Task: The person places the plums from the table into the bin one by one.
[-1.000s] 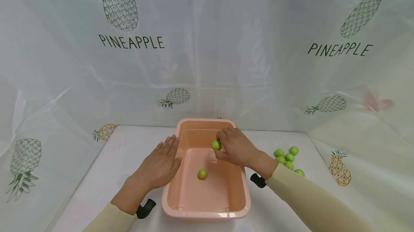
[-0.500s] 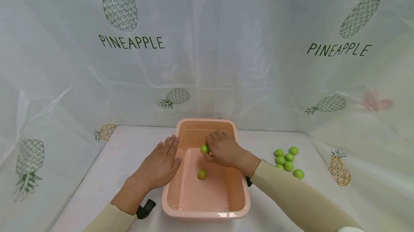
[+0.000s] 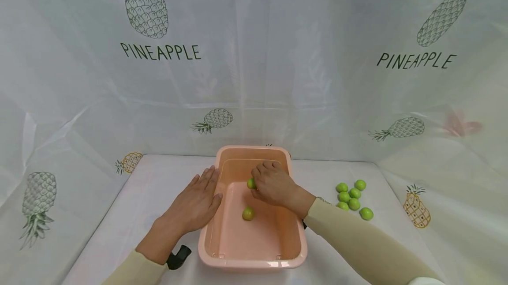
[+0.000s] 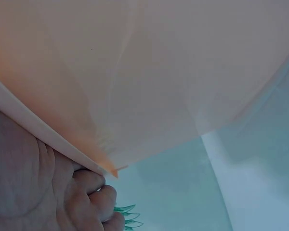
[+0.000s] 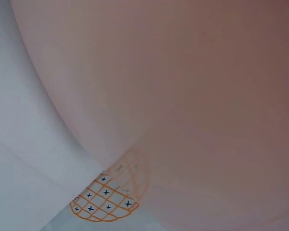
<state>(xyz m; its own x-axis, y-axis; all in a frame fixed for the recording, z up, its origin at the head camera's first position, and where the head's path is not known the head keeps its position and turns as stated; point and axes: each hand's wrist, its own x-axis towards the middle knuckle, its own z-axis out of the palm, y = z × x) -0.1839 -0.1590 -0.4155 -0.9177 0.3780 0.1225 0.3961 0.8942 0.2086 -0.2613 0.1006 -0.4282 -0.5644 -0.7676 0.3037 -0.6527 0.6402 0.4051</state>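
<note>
A peach-pink plastic tub [image 3: 252, 264] stands on the white-covered table in the head view. My left hand [image 3: 196, 205] lies flat along the tub's left rim, fingers straight; the left wrist view shows the palm [image 4: 26, 178] against the outside of the wall [image 4: 149, 86]. Inside the tub, my right hand [image 3: 274, 188] pinches a small round green fruit [image 3: 251, 183], partly covered by its fingers. Another small fruit [image 3: 248, 213], more yellowish, lies on the tub floor just below. The right wrist view is filled by the tub's outer wall [image 5: 192, 106], so the right hand is hidden there.
Several small green fruits [image 3: 354, 204] lie loosely grouped on the table to the right of the tub, beyond the right forearm. A pineapple-print sheet [image 3: 278, 64] hangs right behind the table and along both sides.
My right hand has moved left from the tub's right rim with the green fruit in its grip, then stayed almost still over the last half second. My left hand has not moved.
</note>
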